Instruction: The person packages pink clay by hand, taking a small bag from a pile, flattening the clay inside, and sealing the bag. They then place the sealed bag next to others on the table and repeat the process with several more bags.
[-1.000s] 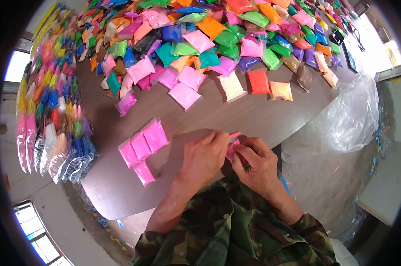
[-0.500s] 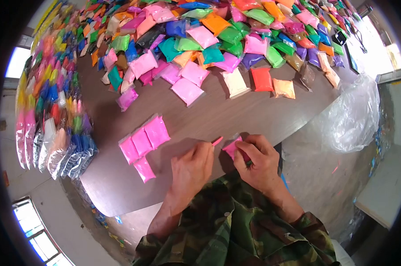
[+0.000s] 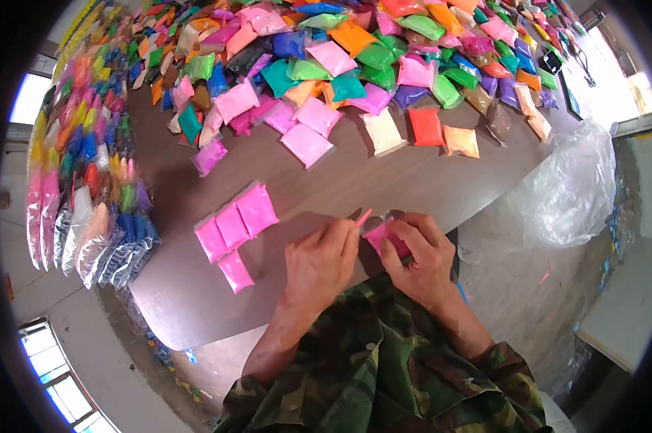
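Note:
Near the table's front edge, my right hand [image 3: 421, 252] grips a bright pink packet [image 3: 381, 235] in clear film between thumb and fingers. Close to its left, my left hand [image 3: 321, 257] is closed on a thin pink stick-like piece [image 3: 364, 217], whose tip sticks up past the fingers toward the packet. A small gap separates the piece from the packet. To the left of my hands, a joined strip of pink packets [image 3: 232, 226] lies on the table, with one more pink packet [image 3: 236, 272] touching it from below.
A big heap of colourful packets [image 3: 347, 65] covers the back of the brown table [image 3: 174, 289]. Long filled bags of packets [image 3: 88, 187] stand along the left edge. Crumpled clear plastic [image 3: 578, 187] hangs at the right edge, and scissors [image 3: 584, 65] lie at the back right.
My left hand has moved slightly right and up, and the pink piece in it now points more upward. My right hand stays nearly in place with its packet.

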Tool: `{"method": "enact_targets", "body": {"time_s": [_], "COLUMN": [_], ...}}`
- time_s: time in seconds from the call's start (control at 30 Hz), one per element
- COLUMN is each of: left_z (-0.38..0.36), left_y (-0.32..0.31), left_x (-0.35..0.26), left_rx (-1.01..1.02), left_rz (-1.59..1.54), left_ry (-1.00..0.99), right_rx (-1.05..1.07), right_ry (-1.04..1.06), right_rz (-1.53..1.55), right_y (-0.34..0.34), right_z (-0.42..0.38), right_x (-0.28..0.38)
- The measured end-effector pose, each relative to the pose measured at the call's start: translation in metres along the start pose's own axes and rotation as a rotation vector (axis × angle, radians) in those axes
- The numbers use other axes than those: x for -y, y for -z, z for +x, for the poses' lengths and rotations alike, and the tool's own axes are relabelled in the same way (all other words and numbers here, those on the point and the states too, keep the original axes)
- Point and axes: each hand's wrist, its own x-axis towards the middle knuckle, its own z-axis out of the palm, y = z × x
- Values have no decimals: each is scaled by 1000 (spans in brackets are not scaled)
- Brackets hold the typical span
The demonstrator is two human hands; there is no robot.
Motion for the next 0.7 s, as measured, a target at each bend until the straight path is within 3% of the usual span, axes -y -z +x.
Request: {"method": "enact_targets", "body": {"time_s": [0.7], "left_z": [11], "left_y": [0], "left_x": [1], "left_rx": [69], "left_rz": [-71], "left_ry": [-17], "right_rx": [-63], "right_ry": [73], "right_rz": [52], "right_y": [-5], "right_z": [-5], "right_x": [-8]}}
